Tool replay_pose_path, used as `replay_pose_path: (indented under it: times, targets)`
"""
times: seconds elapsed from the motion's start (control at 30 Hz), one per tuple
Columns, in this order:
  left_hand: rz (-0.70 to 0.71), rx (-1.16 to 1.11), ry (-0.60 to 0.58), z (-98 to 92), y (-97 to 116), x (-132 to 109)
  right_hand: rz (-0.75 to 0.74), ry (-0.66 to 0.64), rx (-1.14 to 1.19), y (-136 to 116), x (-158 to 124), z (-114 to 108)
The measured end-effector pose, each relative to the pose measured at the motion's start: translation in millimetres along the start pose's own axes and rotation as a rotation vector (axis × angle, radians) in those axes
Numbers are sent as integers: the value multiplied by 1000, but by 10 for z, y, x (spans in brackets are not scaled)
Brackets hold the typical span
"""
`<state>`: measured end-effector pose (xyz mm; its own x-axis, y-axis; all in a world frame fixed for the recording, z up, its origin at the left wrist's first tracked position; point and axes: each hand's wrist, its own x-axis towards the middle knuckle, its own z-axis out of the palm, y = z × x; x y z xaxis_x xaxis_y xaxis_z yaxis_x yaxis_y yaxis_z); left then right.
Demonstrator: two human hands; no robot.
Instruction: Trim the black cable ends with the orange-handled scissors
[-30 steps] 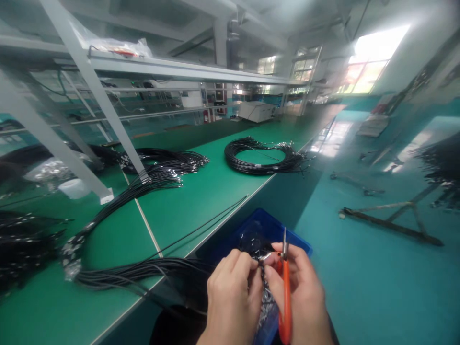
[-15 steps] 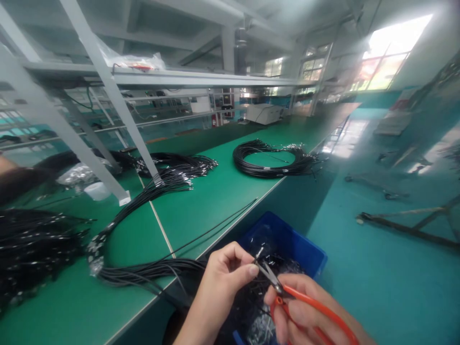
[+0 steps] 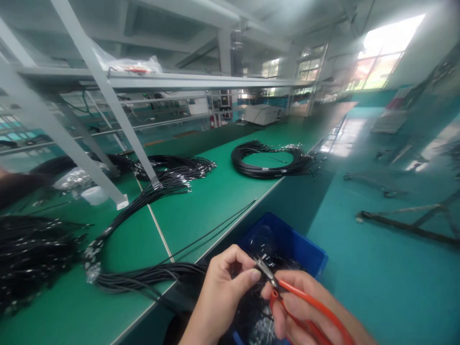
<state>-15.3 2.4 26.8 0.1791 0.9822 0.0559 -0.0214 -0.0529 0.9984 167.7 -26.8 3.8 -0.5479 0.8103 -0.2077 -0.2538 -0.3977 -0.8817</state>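
My left hand (image 3: 228, 287) is closed, thumb and forefinger pinched on the end of a thin black cable, mostly hidden by the fingers. In my right hand (image 3: 305, 306) are scissors (image 3: 276, 283) with orange-red handles. Their short metal blades are together and point at the left fingertips. Below both hands stands a blue bin (image 3: 305, 249) holding dark and clear scraps. A bundle of black cables (image 3: 151, 278) runs from behind my left wrist onto the green bench (image 3: 212, 206).
A coil of black cables (image 3: 266, 170) lies farther along the bench. More cables (image 3: 32, 263) are heaped at the left. Slanted shelf posts (image 3: 115, 110) rise from the bench, near a small white cup (image 3: 94, 195). A wheeled stand (image 3: 402, 227) is on the floor at right.
The scissor blades, apart before, have come together at the left fingertips. The light tip that stuck out above the left fingers no longer shows there. The view has shifted slightly.
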Motion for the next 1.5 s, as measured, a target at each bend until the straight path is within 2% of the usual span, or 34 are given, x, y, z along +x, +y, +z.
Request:
replay_pose_path:
  times: [0.1,0.2,0.3,0.37,0.43,0.47,0.53,0.6,0.63,0.73,0.83,1.0,1.07,1.13,1.2,1.3,1.37,1.43,1.5]
  targets:
    - [15,17,1,-9,-9,5,71,-19,-6,-15,70,-1]
    - [16,63,15,-12,-48,-4,150,37,-150,-41,143,31]
    - [10,186,50,15,-121,5,89,110,-202,-34,161,21]
    - [-5,385,-8,33,-164,61,56,108,-174,-15,137,-40]
    - [-7,696,-65,18,-181,189,20,117,-133,0,106,-131]
    - [-3,853,-56,-9,-182,282,-2,134,-100,6,93,-177]
    - [-9,1046,73,-94,-183,511,-49,184,-11,16,81,-253]
    - [-34,1138,206,-191,-204,754,-73,220,66,25,88,-297]
    - [-49,1171,232,-230,-224,863,-71,225,89,28,95,-308]
    - [-99,1217,231,-274,-274,1087,-116,249,139,10,110,-312]
    - [-112,1181,185,-198,-190,1153,-250,371,226,-54,84,-295]
    - [88,993,-44,179,257,1028,-444,592,256,-116,33,-258]
    - [178,937,-105,367,399,889,-457,635,253,-86,30,-256]
    - [260,909,-117,524,449,693,-429,655,239,-29,26,-264]
    - [347,841,-97,620,405,468,-384,650,222,39,27,-278]
    - [366,752,-53,646,258,165,-360,651,178,120,38,-272]
    - [353,667,15,612,165,21,-396,664,163,137,40,-227]
    - [236,443,61,563,87,-68,-462,667,177,122,36,-150]
    - [65,163,47,518,17,-111,-486,669,182,88,32,-62]
